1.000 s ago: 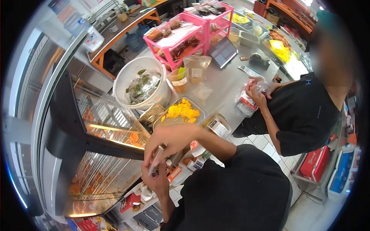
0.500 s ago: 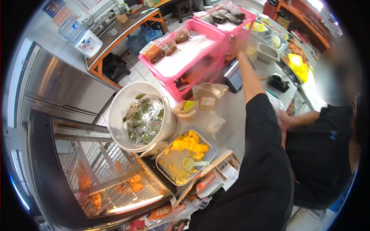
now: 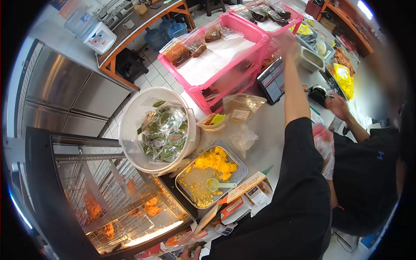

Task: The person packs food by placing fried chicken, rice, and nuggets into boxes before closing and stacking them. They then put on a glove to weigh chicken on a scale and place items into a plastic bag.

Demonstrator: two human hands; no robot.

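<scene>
At the bottom edge, my left hand (image 3: 187, 255) has its fingers closed round a small dark-green bundle (image 3: 198, 246), partly in clear wrap; the frame cuts it off. My right arm stretches far forward in a black sleeve. My right hand (image 3: 287, 45) is at the right end of the pink basket rack (image 3: 208, 80), blurred, with its fingers indistinct. Just below that hand leans a tablet (image 3: 272, 82) with a lit screen. Beside the forearm stands a grey metal container (image 3: 311, 60). Bagged brown food (image 3: 177, 53) lies on the rack's top tier.
A white bucket (image 3: 125, 143) holds bagged green leaves. Next to it are a metal tray (image 3: 242, 171) with yellow food and a scoop (image 3: 213, 185), printed boxes (image 3: 260, 195) and a heated cabinet (image 3: 47, 182) with fried pieces. A co-worker's hand (image 3: 337, 106) is beside a black tape dispenser (image 3: 318, 93).
The view has shifted slightly. My right arm stays stretched to the rack. More of my left hand and its bundle shows. The co-worker's hand has come up beside the tape dispenser.
</scene>
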